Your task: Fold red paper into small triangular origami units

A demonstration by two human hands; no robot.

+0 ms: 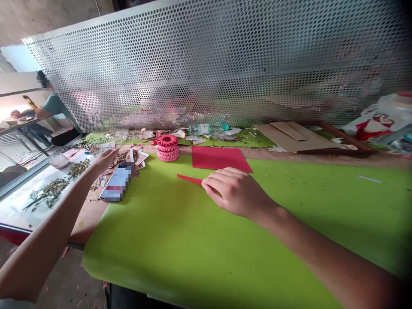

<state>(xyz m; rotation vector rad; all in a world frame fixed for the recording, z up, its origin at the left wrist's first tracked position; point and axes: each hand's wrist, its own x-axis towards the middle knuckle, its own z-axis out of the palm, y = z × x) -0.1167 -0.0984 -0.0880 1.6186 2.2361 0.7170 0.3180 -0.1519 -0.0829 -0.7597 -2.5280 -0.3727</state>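
Note:
My right hand (238, 193) rests on the green mat (193, 240), its fingers closed on a narrow red paper strip (189, 180) that points left. Just beyond it lies a red paper sheet (219, 158). My left hand (106, 161) reaches out flat at the mat's far left, with nothing visible in it, near a pile of paper scraps and photo-like cards (138, 158). Below that hand lies a smartphone (115, 182) with a blurred screen. A stacked pink paper-quilled ring form (168, 149) stands on the mat's far edge.
A perforated metal sheet (206, 60) rises behind the bench. A plastic water bottle (202, 129), cardboard pieces (289, 137) and a white-and-red plastic bag (376, 118) lie along it. Dried plant sprigs (53, 191) lie on a white surface at left, and a person (53, 105) stands beyond.

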